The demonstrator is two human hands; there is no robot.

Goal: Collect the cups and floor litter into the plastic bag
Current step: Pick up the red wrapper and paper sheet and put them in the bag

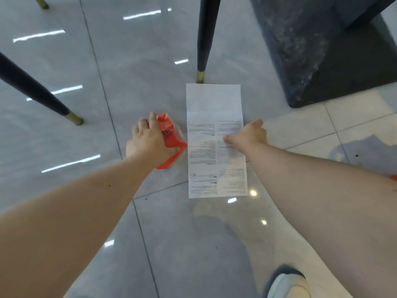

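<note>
Left hand [150, 143] down on red wrapper [171, 136], fingers curled round it, gripping. Right hand [249, 134] spread flat on leaflet [214, 143], thumb over the print; no pinch yet. Leaflet flat on glossy floor [193, 244], top edge just beside chair leg [206, 39]. Bag not in view.

Risks: thin sheet on slick tile, likely to slide rather than lift; wrapper could slip from a loose grip.

Print on leaflet too small to read; round prohibition symbol near lower left.
</note>
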